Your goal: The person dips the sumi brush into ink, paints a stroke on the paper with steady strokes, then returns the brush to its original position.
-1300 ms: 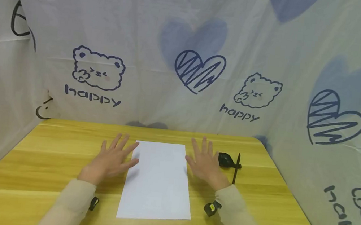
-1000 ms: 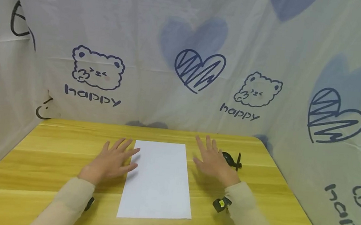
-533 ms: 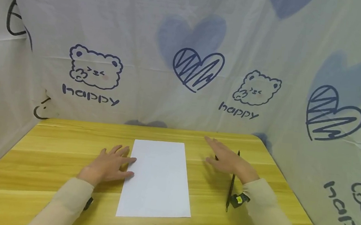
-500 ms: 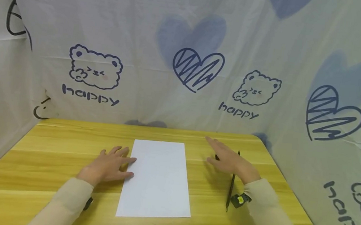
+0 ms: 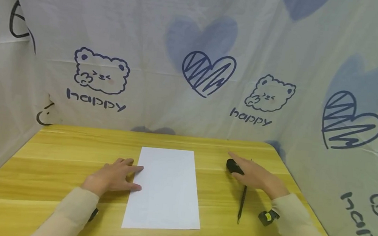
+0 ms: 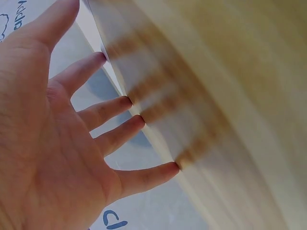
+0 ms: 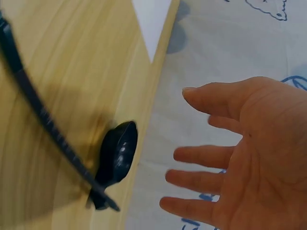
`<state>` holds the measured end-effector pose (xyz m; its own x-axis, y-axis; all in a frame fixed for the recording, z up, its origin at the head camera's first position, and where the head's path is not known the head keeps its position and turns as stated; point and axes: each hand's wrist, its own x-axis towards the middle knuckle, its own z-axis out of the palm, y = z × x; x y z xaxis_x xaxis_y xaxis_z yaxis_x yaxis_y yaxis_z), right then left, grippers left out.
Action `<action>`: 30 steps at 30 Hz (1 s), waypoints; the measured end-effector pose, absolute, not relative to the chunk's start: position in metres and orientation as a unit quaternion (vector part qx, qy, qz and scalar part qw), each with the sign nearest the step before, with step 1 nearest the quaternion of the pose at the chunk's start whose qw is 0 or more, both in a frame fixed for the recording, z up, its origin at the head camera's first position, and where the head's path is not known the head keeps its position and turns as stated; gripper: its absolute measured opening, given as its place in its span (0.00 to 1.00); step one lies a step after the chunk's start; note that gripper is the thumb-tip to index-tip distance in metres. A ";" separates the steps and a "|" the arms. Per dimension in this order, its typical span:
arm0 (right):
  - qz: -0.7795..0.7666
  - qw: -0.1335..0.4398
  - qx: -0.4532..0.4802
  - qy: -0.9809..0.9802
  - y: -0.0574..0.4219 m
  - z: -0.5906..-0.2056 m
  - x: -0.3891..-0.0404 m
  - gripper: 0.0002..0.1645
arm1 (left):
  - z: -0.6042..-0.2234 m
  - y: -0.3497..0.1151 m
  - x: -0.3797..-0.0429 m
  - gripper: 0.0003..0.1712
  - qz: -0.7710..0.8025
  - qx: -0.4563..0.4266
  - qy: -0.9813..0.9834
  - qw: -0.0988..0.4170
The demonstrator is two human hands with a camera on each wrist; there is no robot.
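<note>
And here's the paper (image 5: 164, 189), matt white and smooth right across its face! All around it, the table (image 5: 49, 180), wood by its look, streaky grain under a smooth finish with a soft sheen. Behind the paper it's cloth (image 5: 156, 35), matt and lightly creased. Over to the paper's right, the bulb (image 7: 122, 155), smooth, glossy black, catching bright highlights: plastic or rubber, can't tell which! Also right of the paper, the stick (image 7: 50, 124), dark, smooth and duller, too blurred to call its material. Either side of the paper, sleeves (image 5: 67, 212) of soft, matt cloth.
</note>
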<state>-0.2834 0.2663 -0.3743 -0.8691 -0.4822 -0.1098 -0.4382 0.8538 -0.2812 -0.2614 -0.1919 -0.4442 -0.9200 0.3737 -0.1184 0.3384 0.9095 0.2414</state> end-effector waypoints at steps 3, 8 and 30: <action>-0.100 0.082 -0.244 0.961 0.273 -0.377 -0.283 0.36 | -0.445 -0.191 -0.261 0.46 0.110 0.178 0.974 0.086; -0.073 0.056 -0.270 0.959 0.283 -0.383 -0.284 0.26 | -0.446 -0.192 -0.258 0.46 0.118 0.173 0.973 0.094; -0.089 -0.044 -0.362 0.927 0.319 -0.429 -0.290 0.16 | -0.443 -0.192 -0.253 0.46 0.129 0.172 0.971 0.106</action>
<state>-0.2899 0.3194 -0.4286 -0.7346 -0.6627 0.1455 -0.6783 0.7225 -0.1340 -0.2530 -0.1923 -0.4432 -0.9183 0.3610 -0.1624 0.3061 0.9076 0.2873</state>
